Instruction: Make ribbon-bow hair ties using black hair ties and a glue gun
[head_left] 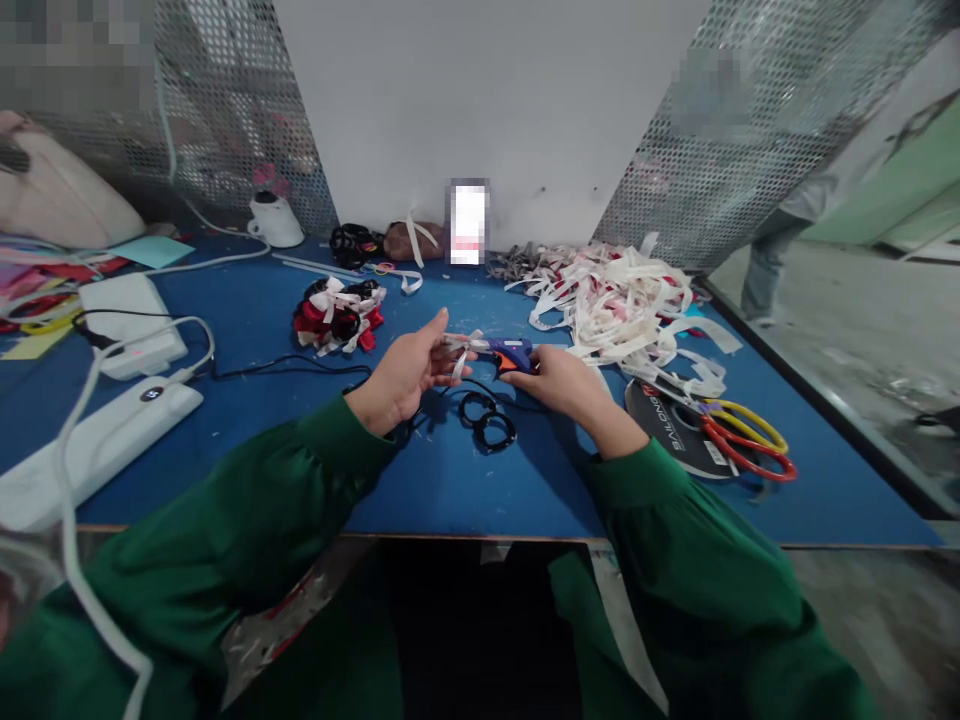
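Observation:
My right hand [562, 383] is wrapped round a blue glue gun [513, 354] with an orange trigger, its nozzle pointing left. My left hand [411, 368] is closed on a small pale ribbon piece [460, 364] right at the nozzle; the fingers partly hide its shape. Below the hands, black elastic hair ties [493, 430] lie on the blue table [465, 500]. To the left of my left hand sits a pile of red, black and white bows [339, 314].
A heap of white ribbons [619, 300] covers the right back. Red and yellow scissors [750, 440] lie on a black disc [660, 430]. A lit phone [467, 222] leans against the back panel. White power strips [97, 450] and cables occupy the left. A person's leg [761, 265] shows beyond.

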